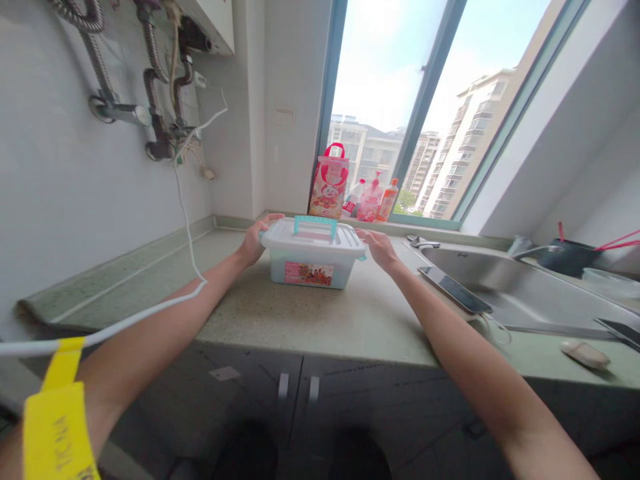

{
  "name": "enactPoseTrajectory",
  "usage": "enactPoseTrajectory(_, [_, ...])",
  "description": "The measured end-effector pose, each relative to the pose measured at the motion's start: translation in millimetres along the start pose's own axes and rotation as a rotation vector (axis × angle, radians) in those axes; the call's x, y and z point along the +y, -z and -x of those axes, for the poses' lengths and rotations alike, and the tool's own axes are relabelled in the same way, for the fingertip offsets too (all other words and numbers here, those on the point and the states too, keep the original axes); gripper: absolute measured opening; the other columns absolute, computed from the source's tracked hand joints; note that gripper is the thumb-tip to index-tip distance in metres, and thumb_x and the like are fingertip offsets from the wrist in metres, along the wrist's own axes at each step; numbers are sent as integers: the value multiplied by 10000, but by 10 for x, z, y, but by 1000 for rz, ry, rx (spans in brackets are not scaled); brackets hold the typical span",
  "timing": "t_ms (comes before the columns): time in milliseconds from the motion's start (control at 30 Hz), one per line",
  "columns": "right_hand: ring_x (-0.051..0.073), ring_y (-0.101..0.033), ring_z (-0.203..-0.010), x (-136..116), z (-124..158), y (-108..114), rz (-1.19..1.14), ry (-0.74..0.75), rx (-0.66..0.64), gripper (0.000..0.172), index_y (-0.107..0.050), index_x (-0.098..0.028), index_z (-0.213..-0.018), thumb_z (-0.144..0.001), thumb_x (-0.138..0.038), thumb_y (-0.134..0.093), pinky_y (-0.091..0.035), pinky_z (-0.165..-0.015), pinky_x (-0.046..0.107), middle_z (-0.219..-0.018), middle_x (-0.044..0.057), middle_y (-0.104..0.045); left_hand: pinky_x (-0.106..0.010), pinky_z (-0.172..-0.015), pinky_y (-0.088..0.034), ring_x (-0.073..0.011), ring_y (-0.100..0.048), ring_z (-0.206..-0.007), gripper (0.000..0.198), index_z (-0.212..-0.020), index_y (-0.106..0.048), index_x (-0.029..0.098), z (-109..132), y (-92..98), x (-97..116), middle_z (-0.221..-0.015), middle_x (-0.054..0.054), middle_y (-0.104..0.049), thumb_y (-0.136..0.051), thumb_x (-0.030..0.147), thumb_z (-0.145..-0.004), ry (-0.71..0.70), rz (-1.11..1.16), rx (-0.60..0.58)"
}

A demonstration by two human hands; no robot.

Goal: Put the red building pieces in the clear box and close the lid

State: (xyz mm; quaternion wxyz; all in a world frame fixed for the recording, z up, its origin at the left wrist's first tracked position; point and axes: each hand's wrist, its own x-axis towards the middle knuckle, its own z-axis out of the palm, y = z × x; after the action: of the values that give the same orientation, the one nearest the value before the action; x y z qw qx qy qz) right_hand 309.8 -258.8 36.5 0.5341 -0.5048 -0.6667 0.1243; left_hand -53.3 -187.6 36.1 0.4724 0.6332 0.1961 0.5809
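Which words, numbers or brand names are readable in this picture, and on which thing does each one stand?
"TKNA" (partly cut off, uncertain): black letters on the yellow tag at the lower left.
Label on the storage box, held between the left hand and the right hand: printed, too blurred to read.
Red bag on the windowsill: print too small to read.
Bottles beside it: labels too blurred to read.
Phone: no text shows.

light: bright daylight from the window, sky blown out
shadows: soft, under the counter
distortion: wide-angle bending at edges
focus: lower cabinets blurred
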Motion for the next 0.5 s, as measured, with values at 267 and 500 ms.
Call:
enactPoseTrajectory(267, [371, -690, -1143, -343, 66, 31, 458, 23, 216, 413, -787, -246, -808, -986, -516, -530, -463, -1082, 528, -1062, 124, -797, -407, -1066, -527, -345, -627, -1278, 631, -1272, -664, 96, -27, 71, -115, -1342, -114, -709, -465, 317, -715, 122, 117, 31])
enactPoseTrajectory(500, [355, -668, -1173, -900, 180, -4, 266, 188, 96, 417, -800, -259, -808, -989, -559, -574, -451, -1097, 497, -1136, 97, -777, -402, -997, -549, -348, -631, -1234, 605, -1233, -676, 122, -53, 83, -183, -1326, -113, -703, -486, 365, -712, 96, 58, 7])
